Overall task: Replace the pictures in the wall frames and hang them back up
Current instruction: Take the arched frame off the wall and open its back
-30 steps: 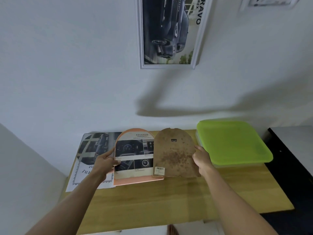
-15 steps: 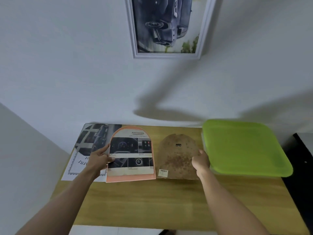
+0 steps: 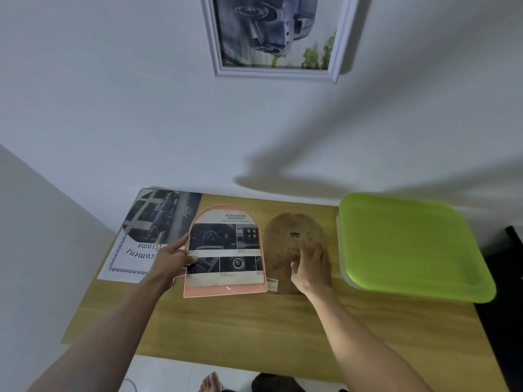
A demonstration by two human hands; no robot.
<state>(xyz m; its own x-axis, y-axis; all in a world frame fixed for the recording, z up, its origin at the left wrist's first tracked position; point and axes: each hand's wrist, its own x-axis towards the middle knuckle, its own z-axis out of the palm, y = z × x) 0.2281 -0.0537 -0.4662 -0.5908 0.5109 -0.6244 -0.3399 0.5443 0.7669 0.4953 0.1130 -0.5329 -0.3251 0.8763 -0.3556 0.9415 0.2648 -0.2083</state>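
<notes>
Orange arched frame [image 3: 225,251], picture headed "ADVANCED"

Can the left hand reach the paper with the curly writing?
Probably yes. The left hand holds the arched frame right beside that paper, and nothing lies between them. It would likely have to let go of the frame first.

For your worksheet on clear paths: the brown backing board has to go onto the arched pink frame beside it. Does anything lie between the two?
Nothing visible lies between them. The brown backing board lies flat on the table just right of the arched pink frame, their edges almost meeting. The right hand rests on the board; the left hand holds the frame's left edge.
</notes>
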